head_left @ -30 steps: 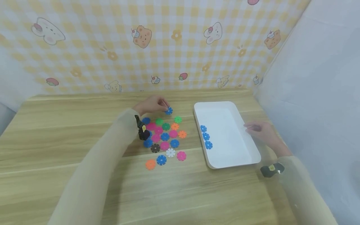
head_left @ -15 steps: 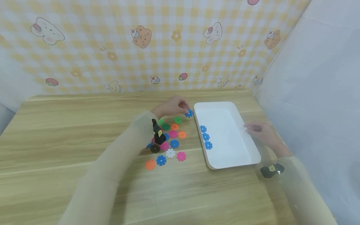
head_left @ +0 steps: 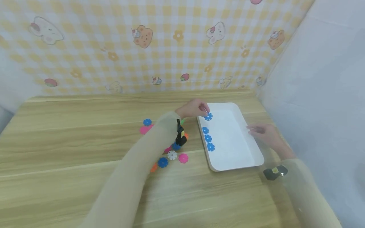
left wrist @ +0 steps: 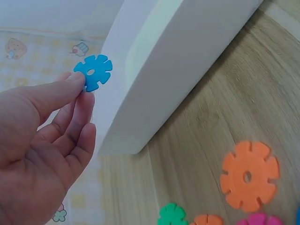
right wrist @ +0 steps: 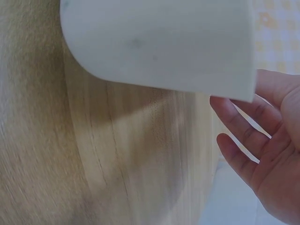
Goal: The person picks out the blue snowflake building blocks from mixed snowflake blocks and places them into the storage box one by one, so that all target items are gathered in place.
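Left hand (head_left: pixel 194 109): pinching blue disc (head_left: pixel 208 116), carried from pile to over white tray (head_left: pixel 228 164), joining 3 blue discs (head_left: pixel 208 138). Right hand (head_left: pixel 263 133): fingers relaxed, steadying tray rim.

Bright, even light; soft shadow right of the tray (right wrist: pixel 154 47), where the tabletop (right wrist: pixel 140 154) looks blurred, perhaps from motion.

We note two long sleeves of thin, pale beige fabric, slightly sheer, covering both arms to the wrist. Both hands are bare, without gloves or rings. The left hand (head_left: pixel 194 109) has a small black device (head_left: pixel 179 136) strapped at its wrist, boxy, with a little yellow marking on one face. The right hand (head_left: pixel 266 133) has a similar flat black unit (head_left: pixel 275 172) at its wrist, with a yellow spot and a pale mark.
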`<state>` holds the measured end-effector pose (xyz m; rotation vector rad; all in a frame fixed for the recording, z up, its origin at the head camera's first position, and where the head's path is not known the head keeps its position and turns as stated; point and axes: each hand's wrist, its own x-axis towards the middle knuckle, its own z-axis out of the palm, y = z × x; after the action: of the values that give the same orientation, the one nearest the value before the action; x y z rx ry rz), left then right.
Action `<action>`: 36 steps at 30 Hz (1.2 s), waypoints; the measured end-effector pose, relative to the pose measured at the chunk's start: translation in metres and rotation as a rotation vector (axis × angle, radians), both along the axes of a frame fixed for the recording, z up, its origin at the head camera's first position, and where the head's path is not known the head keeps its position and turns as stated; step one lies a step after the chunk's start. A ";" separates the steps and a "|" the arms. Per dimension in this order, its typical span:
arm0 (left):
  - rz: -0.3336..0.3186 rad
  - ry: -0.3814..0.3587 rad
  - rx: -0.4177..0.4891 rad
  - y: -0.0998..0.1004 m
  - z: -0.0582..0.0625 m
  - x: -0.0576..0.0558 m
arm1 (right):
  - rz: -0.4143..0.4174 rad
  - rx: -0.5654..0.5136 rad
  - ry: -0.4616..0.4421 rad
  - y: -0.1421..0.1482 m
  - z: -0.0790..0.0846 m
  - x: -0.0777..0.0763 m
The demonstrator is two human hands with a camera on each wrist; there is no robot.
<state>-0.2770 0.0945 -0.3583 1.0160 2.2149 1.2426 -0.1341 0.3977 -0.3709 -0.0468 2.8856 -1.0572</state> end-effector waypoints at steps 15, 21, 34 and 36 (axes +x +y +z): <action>-0.051 0.073 -0.155 0.030 0.000 -0.007 | -0.015 0.020 0.003 0.002 -0.001 0.001; -0.046 0.129 -0.277 0.032 0.002 -0.011 | -0.005 0.035 0.018 0.004 -0.002 -0.001; -0.099 0.234 -0.487 0.034 -0.001 -0.012 | 0.018 0.046 0.036 -0.001 0.000 -0.004; -0.106 0.262 -0.515 0.034 0.001 -0.009 | 0.023 0.044 0.036 0.000 0.000 -0.004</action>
<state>-0.2861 0.1283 -0.3568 1.1026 2.4487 0.4655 -0.1381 0.3981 -0.3705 -0.0967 2.9313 -0.9995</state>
